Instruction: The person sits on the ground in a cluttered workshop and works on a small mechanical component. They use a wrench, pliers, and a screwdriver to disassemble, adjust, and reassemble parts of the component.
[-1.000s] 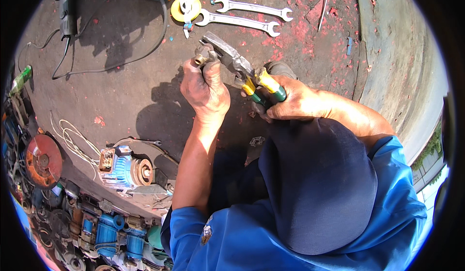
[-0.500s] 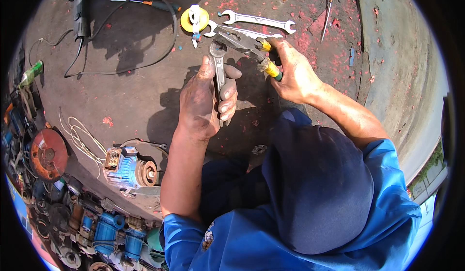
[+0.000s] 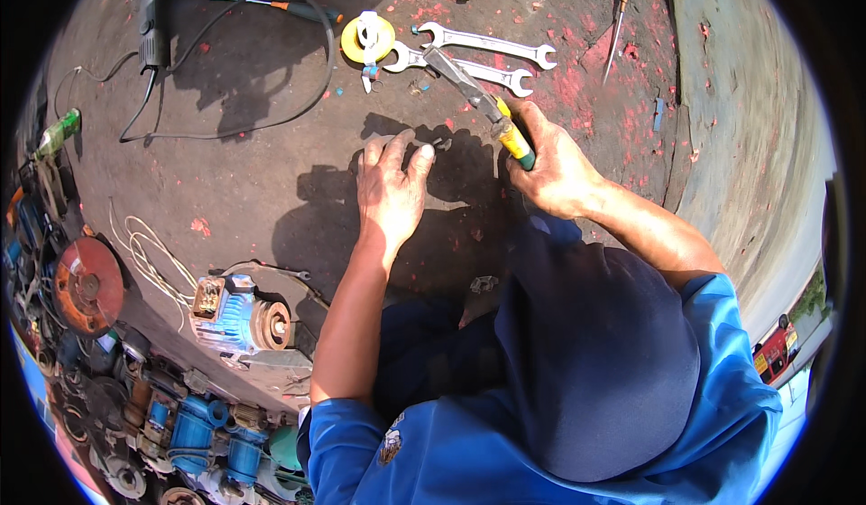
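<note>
1. My left hand (image 3: 390, 194) is down on the dark ground now, palm flat and fingers spread. Half a second ago it gripped a grey metal bar upright; that bar is out of the hand.
2. The fingertips (image 3: 420, 155) touch a small dark metal piece (image 3: 439, 144) lying on the ground. It is too small to tell what it is, and I cannot tell whether the fingers pinch it or only rest against it.
3. My right hand (image 3: 552, 164) is clenched around the yellow-and-green handles of the pliers (image 3: 476, 96). A second ago both hands met at these pliers in front of me; now the right alone has them, stretched out away from me.
4. The nose of the pliers points up-left, its tip lying across or just over the nearer of the two spanners (image 3: 469, 65). I cannot tell whether the jaws bite on anything.
5. My read: the two-handed work on the bar is broken off, and the left has gone for the small piece on the ground.
6. About them: a yellow tape roll (image 3: 368, 38) just left of the spanners, a black power tool (image 3: 152, 11) with its cable (image 3: 298, 99) at the top left, a blue motor (image 3: 236, 311) by my left elbow, and a screwdriver (image 3: 621, 9) top right.
</note>
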`<state>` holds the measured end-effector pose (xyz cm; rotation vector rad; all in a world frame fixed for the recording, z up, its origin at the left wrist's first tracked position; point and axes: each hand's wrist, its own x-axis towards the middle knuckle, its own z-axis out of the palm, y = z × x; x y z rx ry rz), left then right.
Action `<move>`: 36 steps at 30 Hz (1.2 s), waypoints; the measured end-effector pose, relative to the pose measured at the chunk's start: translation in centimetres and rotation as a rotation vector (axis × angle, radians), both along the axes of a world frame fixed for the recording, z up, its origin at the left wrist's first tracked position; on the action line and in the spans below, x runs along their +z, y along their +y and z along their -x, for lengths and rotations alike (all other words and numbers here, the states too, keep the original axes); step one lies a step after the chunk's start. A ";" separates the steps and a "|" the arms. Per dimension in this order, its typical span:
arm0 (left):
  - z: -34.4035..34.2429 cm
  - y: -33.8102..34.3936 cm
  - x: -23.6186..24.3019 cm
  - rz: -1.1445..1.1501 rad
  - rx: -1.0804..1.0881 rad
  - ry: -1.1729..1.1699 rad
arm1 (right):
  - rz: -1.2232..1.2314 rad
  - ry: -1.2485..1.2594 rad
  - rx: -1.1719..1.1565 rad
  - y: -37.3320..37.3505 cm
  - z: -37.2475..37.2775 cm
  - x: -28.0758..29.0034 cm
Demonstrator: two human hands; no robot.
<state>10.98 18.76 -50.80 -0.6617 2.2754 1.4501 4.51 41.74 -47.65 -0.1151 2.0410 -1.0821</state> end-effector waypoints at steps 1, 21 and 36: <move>0.4 -0.1 0.4 0.090 0.005 0.183 | 0.030 -0.028 0.039 0.1 -0.3 0.0; 2.7 -0.7 7.6 -1.032 0.590 0.181 | 0.178 0.232 0.211 -3.0 0.0 1.5; 3.3 -0.3 7.4 -0.881 0.709 0.253 | 0.143 0.220 0.229 -2.9 -0.4 1.3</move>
